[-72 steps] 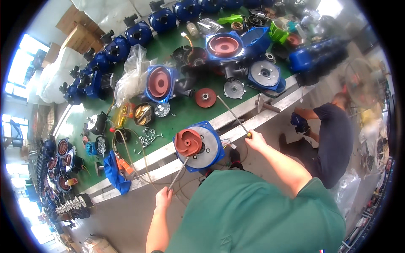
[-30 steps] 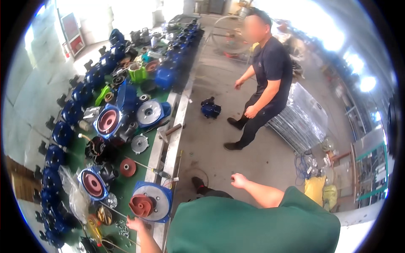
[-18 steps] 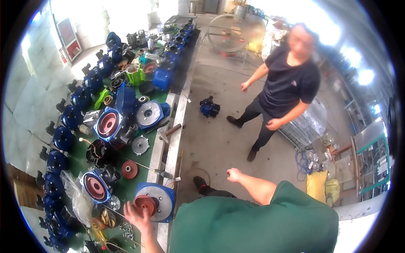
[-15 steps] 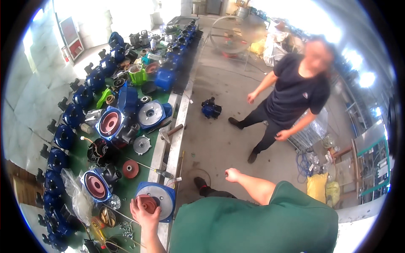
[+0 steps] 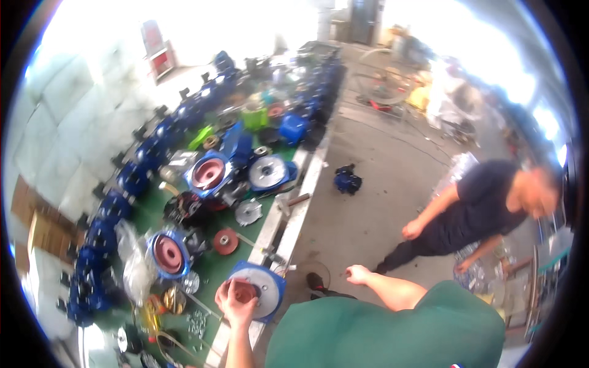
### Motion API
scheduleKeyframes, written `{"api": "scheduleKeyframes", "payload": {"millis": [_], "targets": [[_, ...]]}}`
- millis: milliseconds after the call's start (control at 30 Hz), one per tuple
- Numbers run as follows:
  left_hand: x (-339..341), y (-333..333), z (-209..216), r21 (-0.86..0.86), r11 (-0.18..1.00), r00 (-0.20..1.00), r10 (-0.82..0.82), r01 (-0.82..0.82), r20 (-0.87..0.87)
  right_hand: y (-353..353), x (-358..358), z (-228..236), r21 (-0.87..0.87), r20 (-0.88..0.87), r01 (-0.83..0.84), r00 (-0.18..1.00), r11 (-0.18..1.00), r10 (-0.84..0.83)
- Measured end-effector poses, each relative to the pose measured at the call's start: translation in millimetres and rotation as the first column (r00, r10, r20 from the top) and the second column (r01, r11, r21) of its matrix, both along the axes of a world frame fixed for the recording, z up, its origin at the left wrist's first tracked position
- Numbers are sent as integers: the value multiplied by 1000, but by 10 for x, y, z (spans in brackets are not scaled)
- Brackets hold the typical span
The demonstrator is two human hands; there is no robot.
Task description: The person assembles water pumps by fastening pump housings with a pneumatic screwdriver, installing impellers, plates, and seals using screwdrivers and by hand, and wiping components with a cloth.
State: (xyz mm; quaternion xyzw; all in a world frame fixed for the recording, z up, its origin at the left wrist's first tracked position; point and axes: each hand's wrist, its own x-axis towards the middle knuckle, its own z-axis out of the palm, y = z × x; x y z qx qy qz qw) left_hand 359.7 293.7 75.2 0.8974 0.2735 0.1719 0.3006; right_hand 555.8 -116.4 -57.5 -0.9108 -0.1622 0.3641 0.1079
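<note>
My left hand [image 5: 235, 303] grips a reddish-brown, cup-shaped pump part [image 5: 246, 291] by its side. That part rests over the silver disc of a blue square pump flange [image 5: 273, 295] at the bench's near edge. Out over the floor, my right hand [image 5: 357, 274] is closed, and whatever may be inside it is hidden. Beyond the left hand lie a flat reddish-brown impeller [image 5: 226, 241] and a grey metal end cover [image 5: 248, 212]. To the left sits a blue pump body [image 5: 169, 254] with a reddish-brown ring inside. A hammer [image 5: 291, 203] lies on the bench's pale edge.
The green bench [image 5: 211, 288] holds loose screws [image 5: 197, 323], a clear plastic bag [image 5: 136, 264] and a row of blue pump housings [image 5: 116, 211]. A blue motor [image 5: 348, 180] stands on the floor. Another person [image 5: 478, 211] in dark clothes is at the right.
The view has swung, shifting the bench rightward in the picture. The other person has moved to the right and bends more. My left hand keeps its grip on the cup-shaped part.
</note>
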Motion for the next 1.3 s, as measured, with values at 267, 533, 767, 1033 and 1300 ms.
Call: {"api": "scheduleKeyframes", "payload": {"millis": [267,533,767,1033,1300], "targets": [[-289,163,74,-681,721,814,470,-131,341,-341,90,-23,-22,-7,84,996,996,-84],[-1194,215,-369,-877,-133,448,888,461,100,-56,163,92,-5,-112,42,993,999,-42],[-1545,-30,-696,-726,-198,311,950,658,23,377,311,165,8,-89,-22,996,1000,22],[-1689,-132,-1016,-815,-286,309,941,505,-138,661,403,156,99,-87,-134,986,986,143],[-1672,-35,-1040,-839,-206,311,949,504,-46,568,347,136,71,-144,-123,981,990,133]]}}
